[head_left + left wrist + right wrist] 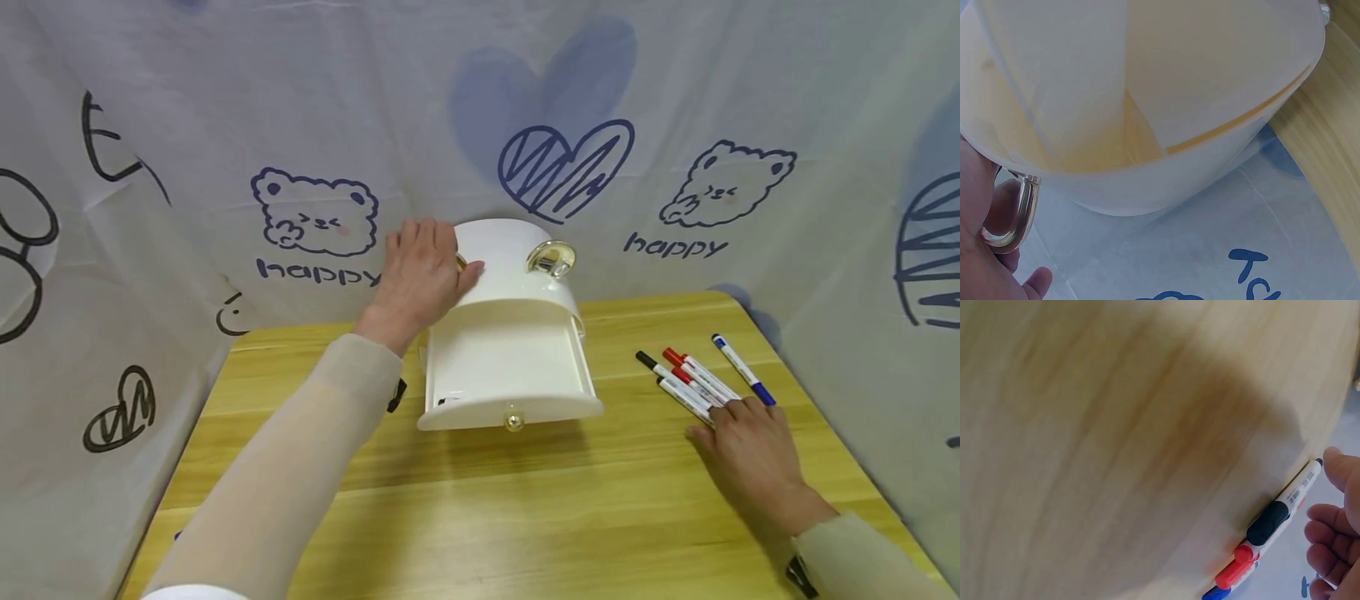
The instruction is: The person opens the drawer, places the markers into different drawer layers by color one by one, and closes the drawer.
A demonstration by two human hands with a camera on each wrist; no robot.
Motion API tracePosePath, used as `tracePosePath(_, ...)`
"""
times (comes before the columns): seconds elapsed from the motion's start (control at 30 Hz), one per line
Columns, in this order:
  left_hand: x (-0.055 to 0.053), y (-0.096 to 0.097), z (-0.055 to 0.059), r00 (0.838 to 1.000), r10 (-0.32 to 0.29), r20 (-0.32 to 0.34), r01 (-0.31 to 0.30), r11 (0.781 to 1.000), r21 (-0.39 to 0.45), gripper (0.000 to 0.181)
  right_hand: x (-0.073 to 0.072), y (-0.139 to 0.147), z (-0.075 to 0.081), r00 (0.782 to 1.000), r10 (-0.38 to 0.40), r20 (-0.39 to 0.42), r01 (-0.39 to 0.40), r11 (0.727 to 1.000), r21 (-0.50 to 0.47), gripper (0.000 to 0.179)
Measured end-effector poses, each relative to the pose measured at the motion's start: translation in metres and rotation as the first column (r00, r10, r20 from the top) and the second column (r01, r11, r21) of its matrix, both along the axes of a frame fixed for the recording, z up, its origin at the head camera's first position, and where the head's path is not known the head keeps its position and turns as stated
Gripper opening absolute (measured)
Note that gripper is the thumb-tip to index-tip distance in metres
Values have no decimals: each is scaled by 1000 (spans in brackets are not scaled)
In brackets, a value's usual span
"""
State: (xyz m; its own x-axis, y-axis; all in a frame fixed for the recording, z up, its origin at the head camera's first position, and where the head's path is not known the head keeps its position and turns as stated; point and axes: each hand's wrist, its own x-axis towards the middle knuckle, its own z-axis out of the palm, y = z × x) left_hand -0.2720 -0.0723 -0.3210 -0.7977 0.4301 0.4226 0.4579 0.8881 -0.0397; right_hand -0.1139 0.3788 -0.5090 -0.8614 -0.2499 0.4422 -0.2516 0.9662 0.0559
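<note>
My left hand is at the upper left of a white box with a rounded top. Its fingers curl round a gold ring handle on the box. A matching gold ring is on the box's right side. The front drawer is pulled out, with a small clear knob and a dark bit at its left front corner. At the right, my right hand lies over the near ends of several whiteboard markers. In the right wrist view, its thumb is beside one black-capped marker's tail.
A blue-capped marker lies just right of the group. The wooden table extends in front of the drawer. A printed cloth hangs behind and along both sides. A small blue tip shows beside my left sleeve.
</note>
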Motion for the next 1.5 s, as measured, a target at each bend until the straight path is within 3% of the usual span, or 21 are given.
tracePosePath(0.2, 0, 0, 1, 1000, 5, 10, -5, 1000, 7, 49, -1, -1, -2, 999, -37, 37, 37, 999, -6, 38)
tracePosePath(0.53, -1, -1, 0, 1000, 6, 9, -6, 1000, 16, 49, -5, 2, -13, 999, -18, -37, 18, 1000, -9, 46)
tracePosePath(1.0, -2, -1, -1, 1000, 3, -4, -3, 1000, 21, 49, -5, 3, -19, 998, -26, -54, 26, 1000, -4, 42)
tracePosePath(1.5, 0, 1, 1, 1000, 15, 23, -15, 1000, 13, 49, -8, -5, -19, 1000, -21, -1, 21, 1000, 3, 37)
